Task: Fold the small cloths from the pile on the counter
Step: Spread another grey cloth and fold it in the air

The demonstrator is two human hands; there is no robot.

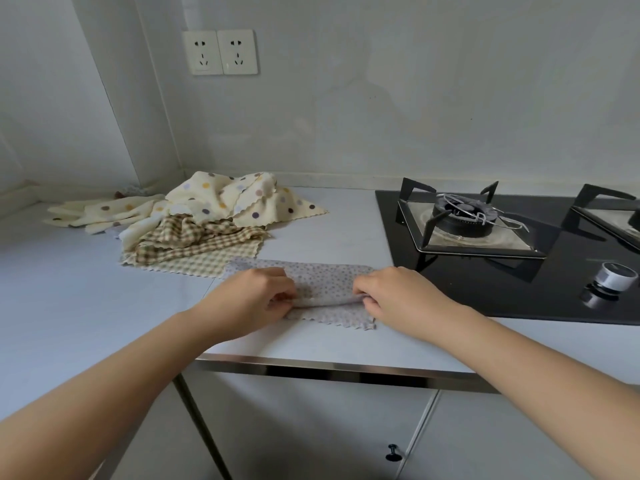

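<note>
A small grey cloth with tiny dots (323, 284) lies on the pale counter (86, 306) near its front edge. My left hand (254, 299) pinches its left side and my right hand (394, 297) pinches its right side, both lifting a fold across the middle. The cloth's zigzag front edge shows below my hands. Behind it sits the pile: a brown checked cloth (194, 245) on top of a finer checked one, and a cream cloth with coloured dots (235, 199) heaped at the back.
A black gas hob (519, 271) with burner stands and a knob (611, 277) fills the counter to the right. More cream dotted cloth (104, 213) lies at the back left. Two wall sockets (221, 51) are above. The counter's metal edge runs just below my hands.
</note>
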